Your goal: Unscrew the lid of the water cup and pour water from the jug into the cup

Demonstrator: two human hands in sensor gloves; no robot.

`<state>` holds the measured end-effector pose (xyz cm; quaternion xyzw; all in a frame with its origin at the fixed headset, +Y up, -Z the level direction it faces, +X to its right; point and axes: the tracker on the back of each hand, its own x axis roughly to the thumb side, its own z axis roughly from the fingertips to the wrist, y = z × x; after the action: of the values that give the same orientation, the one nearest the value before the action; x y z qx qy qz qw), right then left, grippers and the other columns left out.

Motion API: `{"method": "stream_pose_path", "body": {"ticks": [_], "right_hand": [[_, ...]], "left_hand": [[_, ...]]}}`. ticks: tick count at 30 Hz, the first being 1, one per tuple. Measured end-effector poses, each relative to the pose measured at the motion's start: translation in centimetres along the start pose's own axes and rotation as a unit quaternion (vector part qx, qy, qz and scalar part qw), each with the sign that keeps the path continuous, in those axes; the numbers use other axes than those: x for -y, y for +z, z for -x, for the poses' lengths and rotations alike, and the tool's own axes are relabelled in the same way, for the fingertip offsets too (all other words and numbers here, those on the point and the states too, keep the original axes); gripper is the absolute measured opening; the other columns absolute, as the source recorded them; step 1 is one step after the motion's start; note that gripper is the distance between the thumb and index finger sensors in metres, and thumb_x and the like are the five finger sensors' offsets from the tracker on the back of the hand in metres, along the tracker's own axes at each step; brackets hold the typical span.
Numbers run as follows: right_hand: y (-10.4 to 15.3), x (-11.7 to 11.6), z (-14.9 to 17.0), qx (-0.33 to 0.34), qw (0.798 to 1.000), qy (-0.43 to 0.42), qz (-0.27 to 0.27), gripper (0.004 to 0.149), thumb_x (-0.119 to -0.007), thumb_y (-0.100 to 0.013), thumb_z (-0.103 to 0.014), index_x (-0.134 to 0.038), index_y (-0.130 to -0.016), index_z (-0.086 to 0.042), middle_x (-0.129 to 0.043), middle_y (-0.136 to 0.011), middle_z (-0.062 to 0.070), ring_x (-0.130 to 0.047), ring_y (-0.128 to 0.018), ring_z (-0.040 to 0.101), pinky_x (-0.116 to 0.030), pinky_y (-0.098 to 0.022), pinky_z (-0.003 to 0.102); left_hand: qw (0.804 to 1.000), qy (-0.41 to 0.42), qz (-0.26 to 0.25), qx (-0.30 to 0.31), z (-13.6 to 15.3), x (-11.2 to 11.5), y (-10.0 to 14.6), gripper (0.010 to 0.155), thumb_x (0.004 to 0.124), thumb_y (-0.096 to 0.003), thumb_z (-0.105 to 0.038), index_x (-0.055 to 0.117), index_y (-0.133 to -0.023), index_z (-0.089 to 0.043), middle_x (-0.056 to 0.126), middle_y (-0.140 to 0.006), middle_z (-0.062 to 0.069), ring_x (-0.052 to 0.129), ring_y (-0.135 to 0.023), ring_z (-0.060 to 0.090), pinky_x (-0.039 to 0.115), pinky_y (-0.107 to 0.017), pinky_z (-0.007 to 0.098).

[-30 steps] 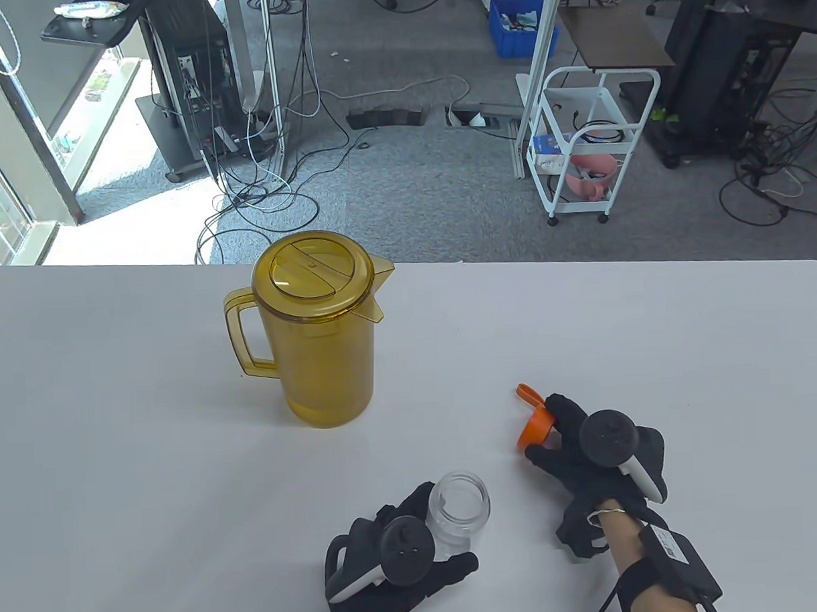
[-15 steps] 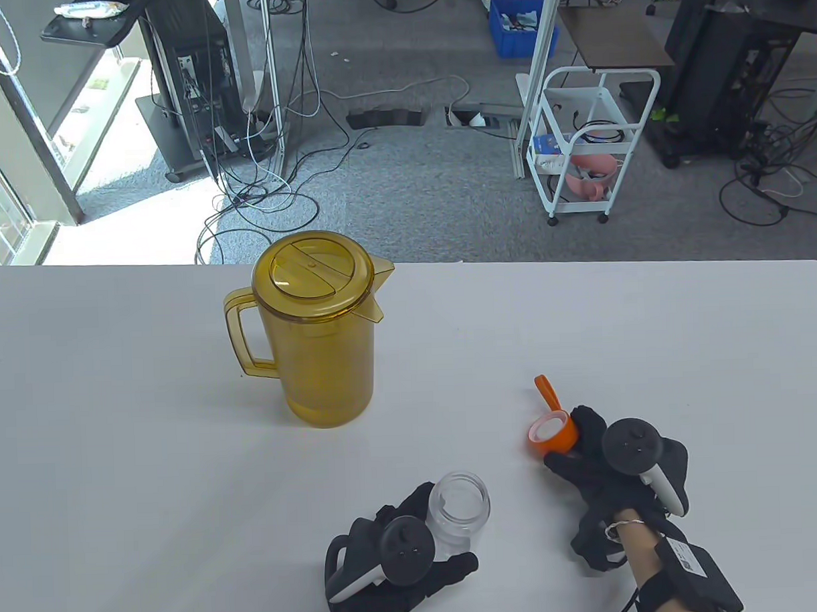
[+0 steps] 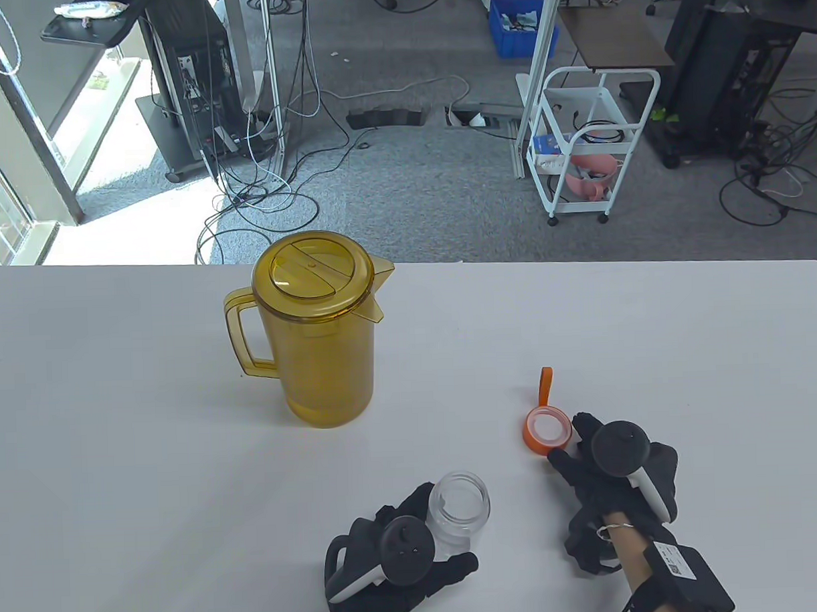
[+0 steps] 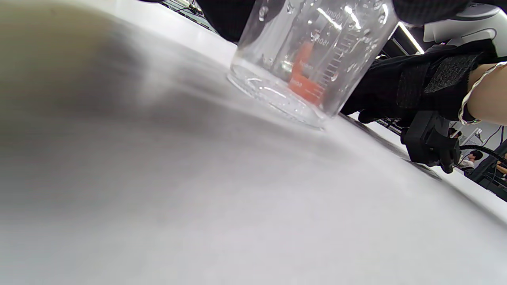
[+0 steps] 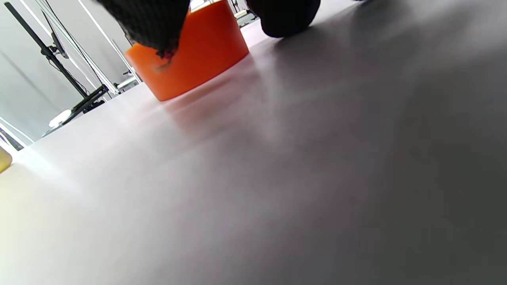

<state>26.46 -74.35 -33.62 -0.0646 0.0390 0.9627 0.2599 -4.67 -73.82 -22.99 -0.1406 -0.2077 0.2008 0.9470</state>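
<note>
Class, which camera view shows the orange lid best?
The table view: the whole orange lid lies open side up with its loop. The right wrist view shows only its side wall; the left wrist view shows only an orange blur through the cup.

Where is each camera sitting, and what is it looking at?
Table view: high over the white table, looking down at the jug, cup, orange lid; both hands show, left hand, right hand.
Left wrist view: low by the tabletop, facing the cup; the right forearm shows behind it.
Right wrist view: low by the tabletop, facing the lid; fingertips show on top.
Shared: the lid, seen through the cup in the left wrist view.
</note>
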Motion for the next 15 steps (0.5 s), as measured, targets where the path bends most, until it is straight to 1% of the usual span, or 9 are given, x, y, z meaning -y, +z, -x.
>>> {"method": "stream_pose_path", "body": {"ticks": [3, 5, 7, 8, 9, 10, 11, 13, 15], "right_hand": [[0.5, 1.6, -0.9, 0.039, 0.998, -0.027, 0.031, 0.078, -0.078, -0.053, -0.044, -0.036, -0.109, -0.012, -0.046, -0.114, 0.02, -0.068, -0.096, 0.037, -0.044, -0.07, 0.065], [1.2, 3.2, -2.2, 0.082, 0.993, -0.078, 0.045, 0.078, -0.076, -0.053, -0.046, -0.036, -0.11, -0.011, -0.045, -0.115, 0.02, -0.066, -0.097, 0.038, -0.042, -0.069, 0.067], [2.4, 4.5, -3.8, 0.161, 0.977, -0.135, 0.042, 0.082, -0.071, -0.054, -0.054, -0.033, -0.112, -0.01, -0.042, -0.116, 0.021, -0.063, -0.1, 0.04, -0.039, -0.069, 0.068], [3.5, 5.0, -4.8, 0.228, 0.958, -0.172, 0.031, 0.085, -0.069, -0.054, -0.058, -0.03, -0.113, -0.011, -0.039, -0.118, 0.021, -0.06, -0.102, 0.041, -0.037, -0.07, 0.069], [4.1, 5.0, -5.3, 0.265, 0.945, -0.192, 0.02, 0.086, -0.068, -0.053, -0.059, -0.028, -0.113, -0.011, -0.037, -0.118, 0.02, -0.057, -0.105, 0.041, -0.036, -0.07, 0.069], [5.1, 4.7, -5.9, 0.304, 0.927, -0.218, 0.002, 0.089, -0.068, -0.053, -0.06, -0.025, -0.113, -0.012, -0.033, -0.12, 0.02, -0.053, -0.107, 0.042, -0.034, -0.071, 0.069], [6.2, 3.9, -6.5, 0.325, 0.915, -0.236, -0.029, 0.093, -0.068, -0.052, -0.062, -0.022, -0.114, -0.011, -0.029, -0.12, 0.022, -0.049, -0.108, 0.045, -0.032, -0.071, 0.07], [7.6, 2.1, -7.1, 0.354, 0.897, -0.249, -0.09, 0.1, -0.069, -0.051, -0.064, -0.014, -0.114, -0.009, -0.021, -0.12, 0.024, -0.037, -0.11, 0.053, -0.029, -0.071, 0.07], [8.9, 0.2, -7.6, 0.364, 0.89, -0.248, -0.115, 0.106, -0.069, -0.05, -0.065, -0.008, -0.113, -0.005, -0.014, -0.119, 0.029, -0.028, -0.109, 0.057, -0.027, -0.071, 0.071]], "left_hand": [[1.0, 0.0, 0.0, 0.0, 0.0, 0.0, 0.0, 0.11, 0.047, -0.0523, -0.083, -0.006, -0.112, -0.007, 0.022, -0.122, 0.007, 0.049, -0.12, 0.022, 0.039, -0.087, 0.062], [1.0, 0.0, 0.0, 0.0, 0.0, 0.0, 0.0, 0.11, 0.047, -0.0522, -0.083, -0.006, -0.112, -0.007, 0.022, -0.122, 0.007, 0.049, -0.12, 0.022, 0.039, -0.087, 0.062], [1.0, 0.0, 0.0, 0.0, 0.0, 0.0, 0.0, 0.11, 0.047, -0.0523, -0.083, -0.006, -0.112, -0.007, 0.022, -0.122, 0.007, 0.049, -0.12, 0.022, 0.039, -0.087, 0.062], [1.0, 0.0, 0.0, 0.0, 0.0, 0.0, 0.0, 0.11, 0.047, -0.0524, -0.083, -0.006, -0.113, -0.007, 0.022, -0.122, 0.007, 0.05, -0.12, 0.022, 0.039, -0.087, 0.062], [1.0, 0.0, 0.0, 0.0, 0.0, 0.0, 0.0, 0.11, 0.047, -0.0523, -0.083, -0.005, -0.113, -0.007, 0.023, -0.122, 0.007, 0.05, -0.12, 0.022, 0.039, -0.087, 0.062], [1.0, 0.0, 0.0, 0.0, 0.0, 0.0, 0.0, 0.11, 0.047, -0.0523, -0.083, -0.006, -0.113, -0.007, 0.022, -0.122, 0.007, 0.05, -0.12, 0.022, 0.039, -0.087, 0.062], [1.0, 0.0, 0.0, 0.0, 0.0, 0.0, 0.0, 0.11, 0.047, -0.0522, -0.083, -0.006, -0.112, -0.007, 0.022, -0.122, 0.007, 0.049, -0.12, 0.022, 0.039, -0.087, 0.062], [1.0, 0.0, 0.0, 0.0, 0.0, 0.0, 0.0, 0.11, 0.047, -0.0523, -0.083, -0.006, -0.112, -0.007, 0.022, -0.122, 0.007, 0.049, -0.12, 0.022, 0.039, -0.087, 0.062], [1.0, 0.0, 0.001, 0.0, 0.0, 0.0, 0.0, 0.11, 0.047, -0.0524, -0.083, -0.006, -0.112, -0.007, 0.022, -0.122, 0.007, 0.05, -0.12, 0.022, 0.039, -0.087, 0.062]]}}
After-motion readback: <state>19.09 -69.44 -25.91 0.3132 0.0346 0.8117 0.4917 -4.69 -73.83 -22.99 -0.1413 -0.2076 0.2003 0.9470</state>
